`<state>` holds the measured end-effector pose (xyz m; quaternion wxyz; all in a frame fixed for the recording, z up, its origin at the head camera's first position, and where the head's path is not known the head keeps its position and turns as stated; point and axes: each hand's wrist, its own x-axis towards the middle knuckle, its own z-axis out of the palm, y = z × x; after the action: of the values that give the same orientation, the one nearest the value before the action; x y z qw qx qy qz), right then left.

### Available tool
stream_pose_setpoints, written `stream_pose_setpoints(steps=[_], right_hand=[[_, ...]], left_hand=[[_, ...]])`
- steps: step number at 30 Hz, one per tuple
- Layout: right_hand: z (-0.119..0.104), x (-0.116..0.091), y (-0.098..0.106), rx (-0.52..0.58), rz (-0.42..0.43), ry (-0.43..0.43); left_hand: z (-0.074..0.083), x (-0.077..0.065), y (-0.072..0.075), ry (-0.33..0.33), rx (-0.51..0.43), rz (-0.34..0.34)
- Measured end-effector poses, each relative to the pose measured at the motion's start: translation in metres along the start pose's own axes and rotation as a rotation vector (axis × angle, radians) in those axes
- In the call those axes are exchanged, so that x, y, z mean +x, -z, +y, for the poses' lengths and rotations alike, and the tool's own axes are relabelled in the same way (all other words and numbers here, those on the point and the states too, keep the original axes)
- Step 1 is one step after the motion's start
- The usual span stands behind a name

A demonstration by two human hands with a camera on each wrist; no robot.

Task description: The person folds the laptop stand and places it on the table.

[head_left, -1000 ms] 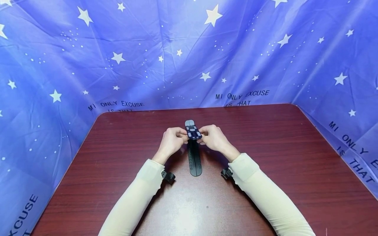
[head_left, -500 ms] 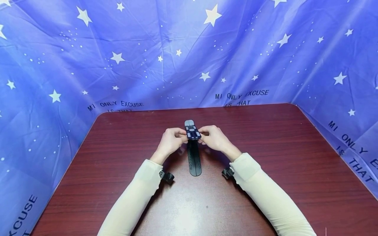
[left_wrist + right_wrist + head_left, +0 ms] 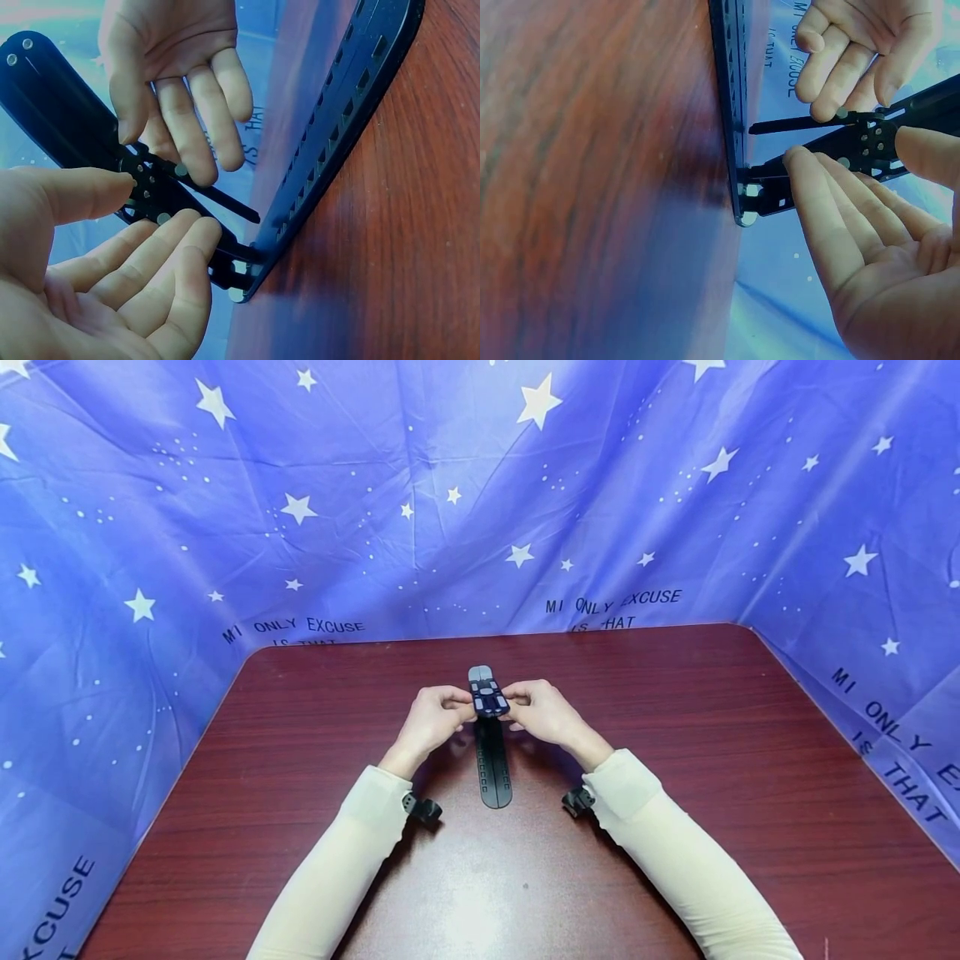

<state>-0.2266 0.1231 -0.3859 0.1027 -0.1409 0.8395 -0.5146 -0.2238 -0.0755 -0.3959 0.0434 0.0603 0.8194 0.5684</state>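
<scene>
A black folding stand (image 3: 493, 781) stands on the table in the middle of the head view, its long notched base (image 3: 341, 120) lying flat. From a hinge at the far end of the base, a slanted arm (image 3: 225, 247) rises to a tilted top plate with grey pads (image 3: 490, 702). My left hand (image 3: 431, 724) pinches the stand's left side near the joint below the plate, thumb on one face and fingers on the other. On the opposite side, my right hand (image 3: 547, 714) pinches it likewise. Both wrist views show a thin strut (image 3: 787, 126) beside the arm.
The dark red wooden table (image 3: 712, 735) extends around the stand, with a glare patch near its front. Blue cloth with white stars (image 3: 420, 485) hangs behind and at the sides. A small black camera (image 3: 425, 810) sits at the left wrist, another camera (image 3: 577, 802) at the right.
</scene>
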Motion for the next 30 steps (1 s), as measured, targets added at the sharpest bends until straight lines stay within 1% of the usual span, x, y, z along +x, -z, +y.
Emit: stream_pose_setpoints(steps=[7, 11, 15, 24, 27, 30], right_hand=[[0.002, -0.001, 0.001, -0.005, -0.024, -0.012], [0.004, -0.001, 0.003, 0.004, -0.066, -0.011], [0.004, -0.003, 0.006, 0.009, -0.105, 0.008], [0.006, -0.003, 0.01, -0.033, -0.109, 0.024], [0.007, -0.004, 0.011, -0.008, -0.126, 0.018], [0.007, -0.005, 0.011, 0.059, -0.146, 0.001]], left_hand=[[0.001, -0.002, 0.002, 0.02, -0.01, -0.028], [-0.001, -0.003, 0.004, 0.026, -0.025, -0.063], [-0.002, -0.004, 0.007, 0.033, -0.038, -0.101], [-0.002, -0.006, 0.01, 0.025, -0.012, -0.163], [-0.004, -0.006, 0.011, 0.027, -0.012, -0.178], [-0.006, -0.005, 0.012, 0.033, -0.02, -0.19]])
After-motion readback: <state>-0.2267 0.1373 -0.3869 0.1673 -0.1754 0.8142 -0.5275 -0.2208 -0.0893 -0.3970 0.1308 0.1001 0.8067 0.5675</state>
